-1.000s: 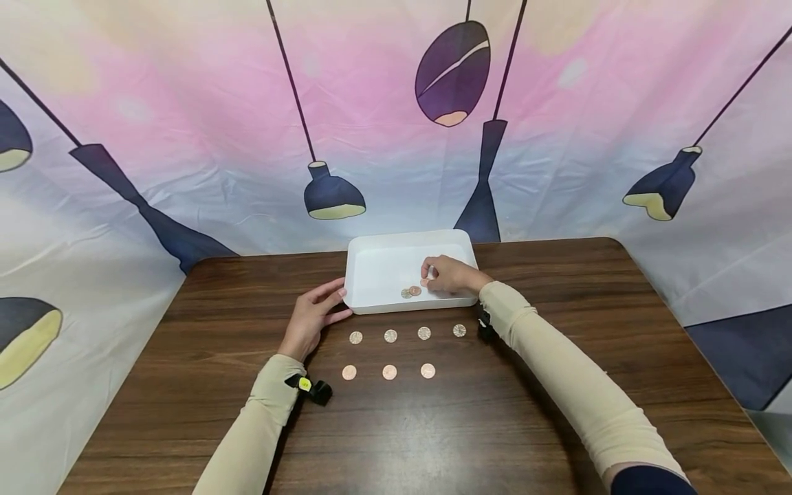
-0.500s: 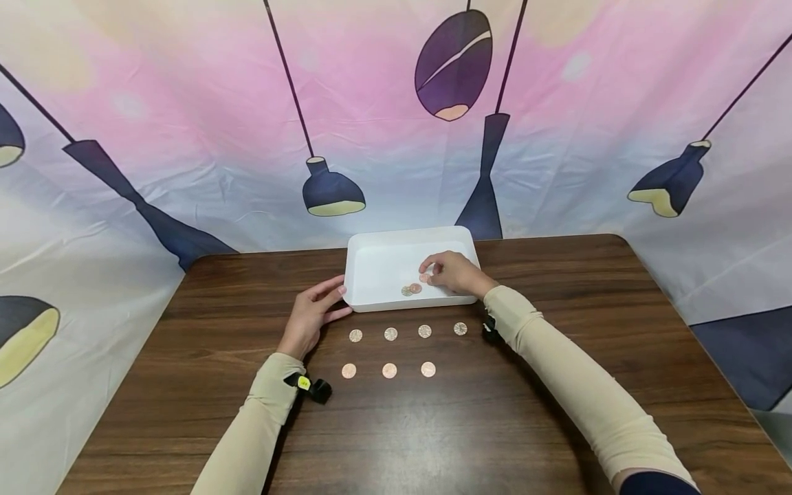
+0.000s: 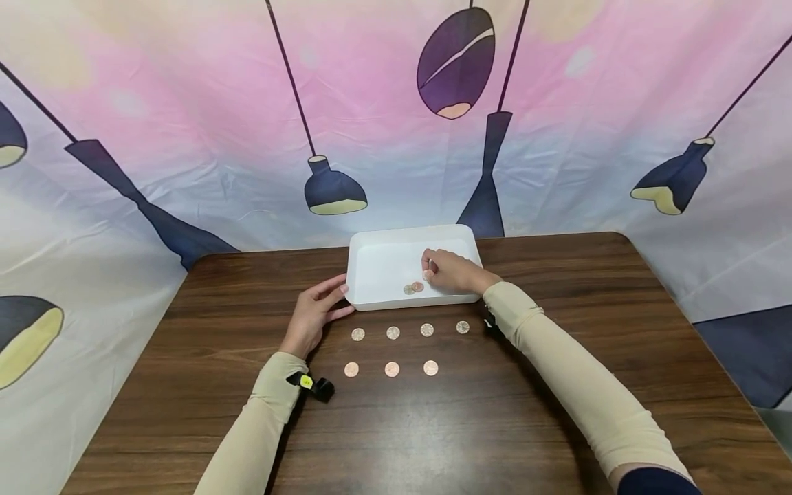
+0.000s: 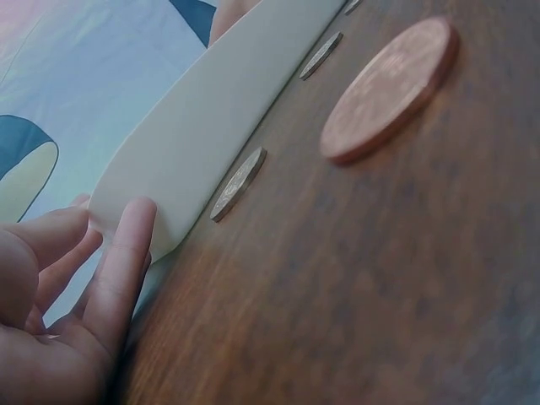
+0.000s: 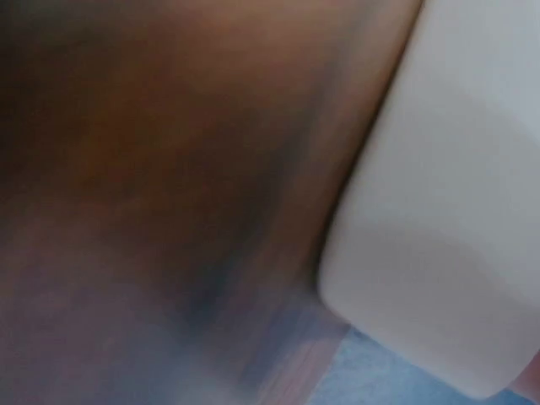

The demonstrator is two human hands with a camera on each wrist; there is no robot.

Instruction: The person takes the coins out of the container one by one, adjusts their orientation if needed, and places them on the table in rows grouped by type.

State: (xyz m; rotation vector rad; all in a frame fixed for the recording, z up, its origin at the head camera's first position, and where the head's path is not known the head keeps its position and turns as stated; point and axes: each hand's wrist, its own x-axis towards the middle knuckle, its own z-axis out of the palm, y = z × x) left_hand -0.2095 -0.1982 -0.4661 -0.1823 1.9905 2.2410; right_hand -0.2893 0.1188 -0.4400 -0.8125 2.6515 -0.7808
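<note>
A white tray point(image 3: 379, 265) stands at the back of the wooden table. My left hand point(image 3: 308, 317) touches its left end with spread fingers; in the left wrist view the fingertips point(image 4: 135, 221) lie against the tray's corner. Inside the tray, at its right side, my right hand point(image 3: 453, 271) pinches a coin point(image 3: 427, 275) between thumb and finger. Close to it, a copper coin point(image 3: 418, 286) overlaps a duller, yellowish coin point(image 3: 408, 289) on the tray floor. The right wrist view shows the tray's outer wall point(image 5: 439, 194) but only a sliver of that hand.
In front of the tray, several dull coins point(image 3: 392, 333) form a row. A second row of 3 copper coins point(image 3: 392, 369) lies nearer to me on the table point(image 3: 247, 426). Behind the table hangs a cloth point(image 3: 396, 179) printed with lamps.
The right hand has curled in a little and lifted the coin slightly from the tray floor. My left hand stays at the tray's end; the head view has shifted slightly.
</note>
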